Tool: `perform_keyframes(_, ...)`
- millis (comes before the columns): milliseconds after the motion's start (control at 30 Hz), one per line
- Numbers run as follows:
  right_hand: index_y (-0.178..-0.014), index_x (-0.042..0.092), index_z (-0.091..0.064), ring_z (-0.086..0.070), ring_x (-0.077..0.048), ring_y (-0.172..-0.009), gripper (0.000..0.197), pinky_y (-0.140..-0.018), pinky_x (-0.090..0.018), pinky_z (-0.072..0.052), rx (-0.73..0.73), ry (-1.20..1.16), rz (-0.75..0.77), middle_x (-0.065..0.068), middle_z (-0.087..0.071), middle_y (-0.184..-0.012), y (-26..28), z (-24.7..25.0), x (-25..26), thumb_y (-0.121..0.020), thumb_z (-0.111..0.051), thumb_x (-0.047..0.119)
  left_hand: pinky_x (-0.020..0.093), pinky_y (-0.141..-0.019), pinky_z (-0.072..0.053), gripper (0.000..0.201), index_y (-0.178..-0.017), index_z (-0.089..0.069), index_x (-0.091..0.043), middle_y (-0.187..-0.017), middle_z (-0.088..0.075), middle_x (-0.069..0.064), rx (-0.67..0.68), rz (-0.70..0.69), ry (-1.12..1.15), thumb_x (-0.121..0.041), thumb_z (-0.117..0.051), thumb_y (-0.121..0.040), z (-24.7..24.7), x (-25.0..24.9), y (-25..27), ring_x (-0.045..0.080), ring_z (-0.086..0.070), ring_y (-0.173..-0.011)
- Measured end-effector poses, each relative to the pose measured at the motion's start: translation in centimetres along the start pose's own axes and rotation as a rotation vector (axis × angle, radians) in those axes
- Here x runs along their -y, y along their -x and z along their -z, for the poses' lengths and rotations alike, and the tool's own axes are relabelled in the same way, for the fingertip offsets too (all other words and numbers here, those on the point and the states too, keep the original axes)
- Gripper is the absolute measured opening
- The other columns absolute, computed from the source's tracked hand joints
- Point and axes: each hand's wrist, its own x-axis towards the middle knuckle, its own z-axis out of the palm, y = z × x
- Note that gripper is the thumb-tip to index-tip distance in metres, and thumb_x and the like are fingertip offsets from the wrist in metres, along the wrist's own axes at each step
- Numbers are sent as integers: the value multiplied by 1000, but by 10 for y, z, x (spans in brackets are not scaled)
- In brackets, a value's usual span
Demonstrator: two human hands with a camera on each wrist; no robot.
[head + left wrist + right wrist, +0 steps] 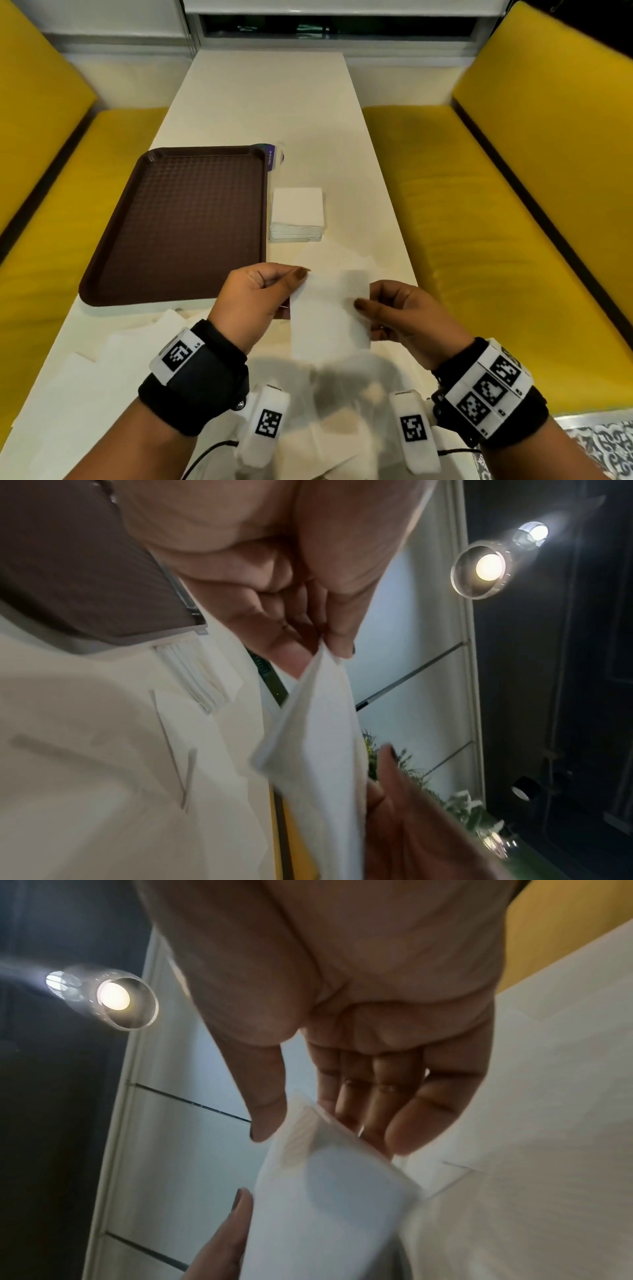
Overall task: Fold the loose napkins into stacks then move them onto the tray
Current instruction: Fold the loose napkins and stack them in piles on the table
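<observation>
Napkin [329,308] held in the air just near side of tray [102,270]; thin, limp paper, v. light, tears easy; you want corners/top edge, not the middle. Left hand [251,301] pinches top-left corner, thumb on finger; right hand [400,315] pinches right edge, other fingers loose. Folded stack [297,214] just right of tray. Napkin's lower end lost in shadow; ply count unclear; wrist views blurred.

Little can be read here. The white tag on the left wrist band [181,353] carries a black square code marker with small letters beside it that look like "L5" — blurred. The tags on the right wrist band [493,390] bear similar markers and tiny unreadable characters. A purple label [270,158] behind the tray's far corner holds white print — too small to make out.
</observation>
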Motion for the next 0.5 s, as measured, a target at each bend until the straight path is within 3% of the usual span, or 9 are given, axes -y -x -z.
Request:
perform_keyframes(167,-77,8,-67,-53,-11,-50,11,-55,-26,-51,-72,42,-28,-1,-59,-59,-20,21,-3,-86,-68,2,24,-56,-54,15,-95,-75,-9,-86,-76,11,-90,33,21,-18,-63,-91,-10,1,-26,18,-69,-72)
perform_keyframes(300,-76,12,-69,-54,-11,-51,11,-54,-25,-51,-129,50,-6,-3,-60,-63,-48,38,7,-83,-71,3,24,-60,-55,16,-99,-74,-12,-96,-68,26,-132,31,12,-21,-64,-91,-18,4,-47,24,-65,-80)
perform_keyframes(400,-78,10,-68,-55,-12,-54,10,-53,-23,-52,-187,44,10,-4,-61,-66,-75,52,17,-84,-70,3,24,-66,-57,22,-116,-64,-14,-106,-71,6,-165,44,40,-18,-59,-94,-18,3,-60,17,-71,-93)
perform_keyframes(500,-79,9,-67,-53,-12,-55,9,-53,-22,-52,-255,23,7,-5,-58,-67,-110,68,26,-86,-69,3,25,-71,-57,18,-113,-61,-20,-105,-71,1,-200,41,29,-19,-58,-95,-14,6,-68,13,-70,-98)
